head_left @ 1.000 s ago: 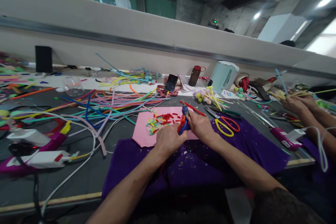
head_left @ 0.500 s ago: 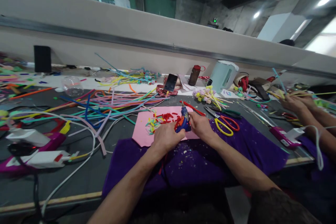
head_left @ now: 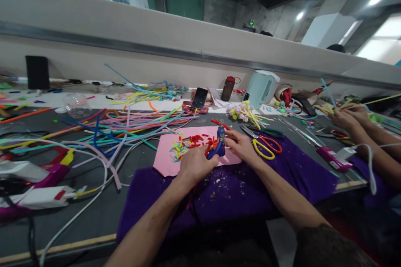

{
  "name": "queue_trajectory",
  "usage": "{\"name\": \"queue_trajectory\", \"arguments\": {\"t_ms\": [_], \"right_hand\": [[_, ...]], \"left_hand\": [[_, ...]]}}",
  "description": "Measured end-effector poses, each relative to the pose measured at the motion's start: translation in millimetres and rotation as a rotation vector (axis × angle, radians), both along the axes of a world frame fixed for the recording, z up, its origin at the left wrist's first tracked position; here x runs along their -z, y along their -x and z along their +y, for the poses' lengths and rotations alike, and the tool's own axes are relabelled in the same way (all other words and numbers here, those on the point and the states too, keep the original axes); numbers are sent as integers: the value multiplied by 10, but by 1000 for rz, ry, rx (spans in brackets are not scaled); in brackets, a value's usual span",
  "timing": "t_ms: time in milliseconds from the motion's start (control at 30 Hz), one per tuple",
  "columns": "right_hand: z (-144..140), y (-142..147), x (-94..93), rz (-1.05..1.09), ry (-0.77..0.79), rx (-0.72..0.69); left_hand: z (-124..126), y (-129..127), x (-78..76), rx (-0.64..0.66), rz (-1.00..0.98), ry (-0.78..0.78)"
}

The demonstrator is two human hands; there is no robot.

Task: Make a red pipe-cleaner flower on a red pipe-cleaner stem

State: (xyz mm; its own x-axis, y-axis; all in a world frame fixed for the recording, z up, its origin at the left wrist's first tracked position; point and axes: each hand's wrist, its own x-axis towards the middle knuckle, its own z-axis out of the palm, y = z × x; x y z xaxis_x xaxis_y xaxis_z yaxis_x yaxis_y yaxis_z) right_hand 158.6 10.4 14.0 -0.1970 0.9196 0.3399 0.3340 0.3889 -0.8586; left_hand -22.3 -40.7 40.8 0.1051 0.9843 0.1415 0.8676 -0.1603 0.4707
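My left hand [head_left: 196,162] is wrapped round the handle of a blue hot glue gun [head_left: 221,139] with an orange trigger, its nozzle pointing up and away. Just right of the gun, my right hand [head_left: 240,146] has its fingers curled and drawn together; anything between the fingertips is too small or hidden to make out. Beneath both hands lies a pink sheet [head_left: 163,156] scattered with short red, yellow and pale green cut pieces [head_left: 180,148]. A purple cloth [head_left: 156,200] covers the table edge below the sheet.
Scissors with red and yellow handles [head_left: 266,147] lie right of my hand. Fuzzy coloured stems [head_left: 125,123] and white cables spread on the left. A phone [head_left: 199,98], a brown bottle [head_left: 228,89] and a kettle [head_left: 261,87] stand behind. Another person's hands [head_left: 347,117] work at the right.
The view has shifted slightly, sliding the scene left. The glue gun has turned more upright, and my right fingers sit a little lower beside it.
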Motion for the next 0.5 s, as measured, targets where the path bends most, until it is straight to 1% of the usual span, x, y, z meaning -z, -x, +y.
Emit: {"name": "queue_trajectory", "arguments": {"t_ms": [100,167,300,367,400,433,500], "right_hand": [[2,-3,-26,71,70,-110],[15,-36,-46,111,130,-179],[47,-136,-83,181,299,-260],[57,-163,-95,245,394,-244],[59,-166,-98,277,430,-218],[60,-162,-101,300,456,-187],[56,-141,-105,308,477,-122]], "left_hand": [[9,12,-2,-8,-19,22],[12,30,-16,16,-82,44],[16,72,-48,181,-252,95],[19,81,-54,241,-315,132],[20,81,-52,241,-325,133],[21,77,-46,227,-314,113],[19,62,-26,173,-231,39]]}}
